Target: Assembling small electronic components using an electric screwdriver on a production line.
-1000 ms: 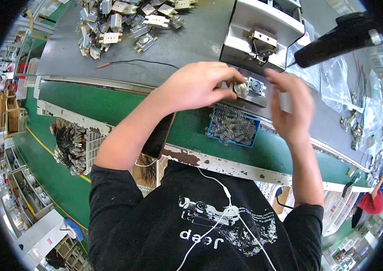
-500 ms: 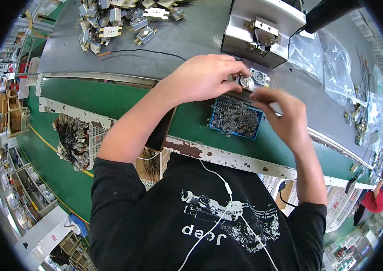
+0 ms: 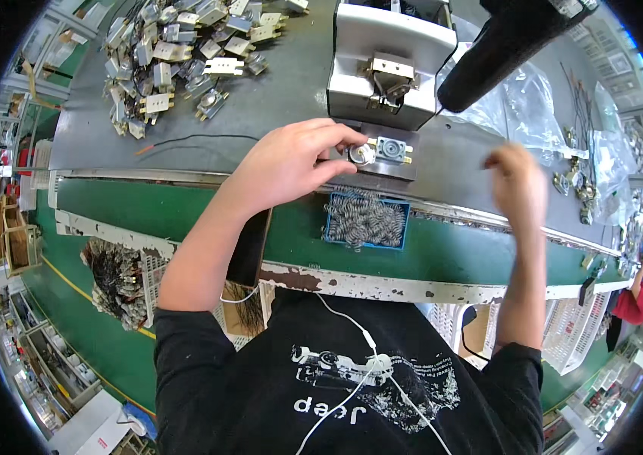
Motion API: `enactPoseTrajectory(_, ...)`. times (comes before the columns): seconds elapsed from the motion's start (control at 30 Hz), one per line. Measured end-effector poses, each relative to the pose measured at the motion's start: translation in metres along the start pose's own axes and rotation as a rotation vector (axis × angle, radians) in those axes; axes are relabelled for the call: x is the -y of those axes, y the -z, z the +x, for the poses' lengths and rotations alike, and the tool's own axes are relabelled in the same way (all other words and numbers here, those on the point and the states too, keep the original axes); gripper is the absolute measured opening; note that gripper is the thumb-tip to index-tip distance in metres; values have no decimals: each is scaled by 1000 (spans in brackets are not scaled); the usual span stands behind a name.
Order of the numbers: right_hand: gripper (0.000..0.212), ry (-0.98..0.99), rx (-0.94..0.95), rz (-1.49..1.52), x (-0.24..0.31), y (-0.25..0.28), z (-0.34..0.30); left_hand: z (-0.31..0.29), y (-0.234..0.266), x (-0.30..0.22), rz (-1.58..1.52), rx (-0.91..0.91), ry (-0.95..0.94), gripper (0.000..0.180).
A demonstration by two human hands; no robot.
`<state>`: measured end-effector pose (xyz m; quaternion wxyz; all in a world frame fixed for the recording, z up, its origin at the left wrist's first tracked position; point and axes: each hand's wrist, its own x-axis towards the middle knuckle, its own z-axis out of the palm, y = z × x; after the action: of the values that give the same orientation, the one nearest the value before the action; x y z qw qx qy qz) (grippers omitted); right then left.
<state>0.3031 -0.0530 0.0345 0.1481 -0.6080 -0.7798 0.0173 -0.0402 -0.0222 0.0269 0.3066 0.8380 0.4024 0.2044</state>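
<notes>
My left hand (image 3: 298, 163) pinches a small round metal part (image 3: 362, 155) between thumb and fingers, on the metal block (image 3: 388, 173) of a bench press. Beside it on the block lies a square part (image 3: 392, 149) with a round recess and brass tabs. My right hand (image 3: 517, 178) is raised over the right side of the bench, apart from the press; motion blur hides its finger detail. Just below the block, a blue tray (image 3: 405, 235) holds coil springs (image 3: 367, 220).
The press (image 3: 393, 45) has a thick black lever (image 3: 488, 61) reaching up to the right. Many small metal parts (image 3: 173, 53) lie heaped at the back left. A loose wire (image 3: 192, 136) crosses the bench, and plastic bags (image 3: 526, 95) lie on the right.
My right hand has pulled away to the right from the parts by my left hand. The left still holds the round part. The whole view has shifted, showing more of the lever.
</notes>
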Motion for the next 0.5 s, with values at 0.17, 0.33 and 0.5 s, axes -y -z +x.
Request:
enactPoseTrajectory(0.17, 25, -310, -50, -324, -131, -13, -13, 7, -3, -4, -21, 45, -7, 34)
enactPoseTrajectory(0.33, 40, -368, -37, -271, -163, -45, 19, 7, -8, -4, -47, -16, -75, 36)
enactPoseTrajectory(0.5, 42, -283, -203, -225, -168, -49, 32, 9, -3, -8, -41, 8, -24, 37)
